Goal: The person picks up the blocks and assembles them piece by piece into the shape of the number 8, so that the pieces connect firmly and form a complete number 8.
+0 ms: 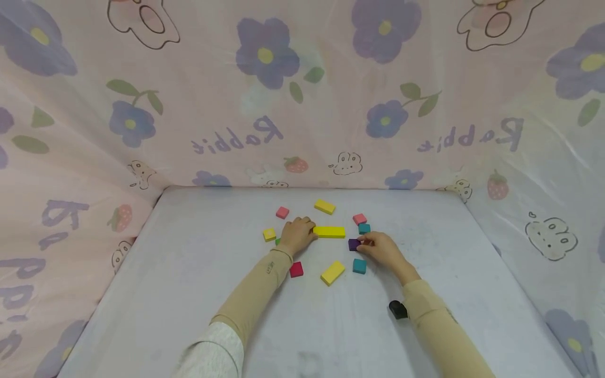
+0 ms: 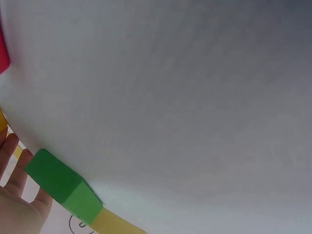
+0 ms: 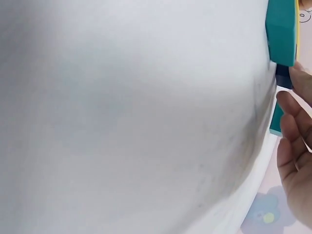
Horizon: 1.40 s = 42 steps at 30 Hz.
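Observation:
In the head view my left hand [image 1: 298, 235] holds the left end of a long yellow block [image 1: 330, 232] between thumb and fingers. Just right of that block, my right hand [image 1: 382, 249] pinches a small dark purple block [image 1: 353, 244], whose right side the fingertips cover. Teal blocks lie on both sides of the purple one: one behind [image 1: 364, 229], another in front [image 1: 359, 266]. A green block [image 2: 63, 185] is close by the left hand in the left wrist view; the hand and forearm mostly hide it in the head view.
Around the hands lie a red block [image 1: 296, 270], a small yellow block [image 1: 269, 234], two pink blocks [image 1: 282, 212] and two more long yellow blocks [image 1: 333, 273]. A black object [image 1: 398, 310] sits beside the right sleeve. Patterned cloth [image 1: 321, 105] walls the white table [image 1: 189, 283].

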### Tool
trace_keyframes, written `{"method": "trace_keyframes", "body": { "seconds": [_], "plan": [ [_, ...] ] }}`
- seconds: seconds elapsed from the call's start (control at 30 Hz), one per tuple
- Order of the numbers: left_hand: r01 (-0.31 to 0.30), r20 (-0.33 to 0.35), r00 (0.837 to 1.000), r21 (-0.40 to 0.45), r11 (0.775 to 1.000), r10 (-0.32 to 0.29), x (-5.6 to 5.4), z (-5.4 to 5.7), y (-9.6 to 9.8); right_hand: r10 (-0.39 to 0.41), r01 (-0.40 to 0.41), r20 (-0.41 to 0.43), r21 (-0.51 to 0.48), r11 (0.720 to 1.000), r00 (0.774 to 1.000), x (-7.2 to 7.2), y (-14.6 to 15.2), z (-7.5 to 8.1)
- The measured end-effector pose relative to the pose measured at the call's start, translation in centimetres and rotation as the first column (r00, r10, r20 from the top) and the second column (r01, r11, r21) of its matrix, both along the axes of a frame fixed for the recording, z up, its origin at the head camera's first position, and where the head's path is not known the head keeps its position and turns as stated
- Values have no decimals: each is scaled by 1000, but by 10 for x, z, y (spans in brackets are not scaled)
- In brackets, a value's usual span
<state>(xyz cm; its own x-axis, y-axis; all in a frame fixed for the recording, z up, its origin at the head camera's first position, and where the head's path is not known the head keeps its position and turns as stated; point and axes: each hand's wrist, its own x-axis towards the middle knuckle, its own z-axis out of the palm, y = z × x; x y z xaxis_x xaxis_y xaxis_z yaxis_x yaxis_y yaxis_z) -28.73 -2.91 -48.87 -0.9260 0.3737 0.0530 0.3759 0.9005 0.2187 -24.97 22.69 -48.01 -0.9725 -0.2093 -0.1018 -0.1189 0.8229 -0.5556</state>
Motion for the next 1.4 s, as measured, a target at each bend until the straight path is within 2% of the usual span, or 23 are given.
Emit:
{"method": "trace_keyframes", "body": {
  "seconds": [0.37, 0.67, 0.93, 1.07, 1.2, 1.3, 1.4],
  "plan": [
    [-4, 23, 1000, 1, 1000, 4, 0, 2, -1, -2, 2, 9, 25, 1000, 1000, -4, -11, 4],
    [-7, 12, 1000, -11, 1000, 7, -2, 3, -1, 1, 0, -11, 48, 999, 1000, -8, -14, 4],
    [-7, 16, 1000, -7, 1000, 7, -1, 0, 0, 10, -10, 3, 51, 999, 1000, -8, -14, 3],
    [-3, 8, 1000, -8, 1000, 3, -1, -2, 1, 15, -14, -22, 40, 999, 1000, -6, -13, 4],
    [-2, 2, 1000, -14, 1000, 2, 0, -3, 1, -41, 44, -66, 35, 998, 997, -5, -9, 5],
    [0, -7, 1000, -13, 1000, 0, 0, -3, 1, -119, 123, -94, 38, 992, 988, -9, -3, 7],
    [0, -8, 1000, -10, 1000, 0, 0, -3, 1, -162, 168, -110, 44, 985, 981, -14, 3, 9]
  ]
}}
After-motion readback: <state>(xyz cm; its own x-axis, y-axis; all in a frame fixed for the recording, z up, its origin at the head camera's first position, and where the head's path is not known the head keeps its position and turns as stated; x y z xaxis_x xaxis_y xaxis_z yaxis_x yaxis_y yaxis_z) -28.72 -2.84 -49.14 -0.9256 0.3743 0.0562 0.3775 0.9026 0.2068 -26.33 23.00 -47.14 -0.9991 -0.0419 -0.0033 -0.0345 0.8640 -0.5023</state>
